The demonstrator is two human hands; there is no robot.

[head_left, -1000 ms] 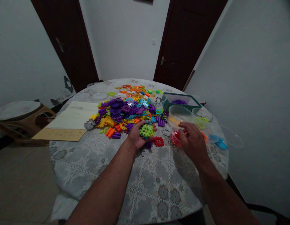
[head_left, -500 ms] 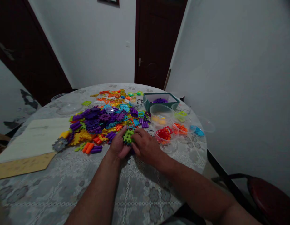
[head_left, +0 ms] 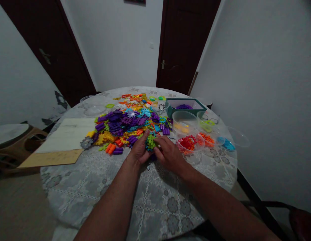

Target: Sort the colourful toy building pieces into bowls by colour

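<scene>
Working two-handed over the near side of the counter (head_left: pixel 150 207), with the right hand (head_left: pixel 170 154) brought in from beside a clear tub (head_left: pixel 198 148) of red pieces (head_left: pixel 187 143) within the past second, and now narrowed at the fingertips against lime-green toothed pieces (head_left: pixel 151 142). Held in the cupped left hand (head_left: pixel 140 149), just in front of a mixed heap (head_left: pixel 120 122), and turned less squarely to view than a second ago. Now being handled from both sides rather than resting in one palm, judging by the grip. Too small and dim to count, with some blue-green showing at the left edge. Partly hidden by the right fingers; cannot tell whether pinched there or merely pressed. Cut off at lower right, a maroon chair (head_left: pixel 302 221)
</scene>
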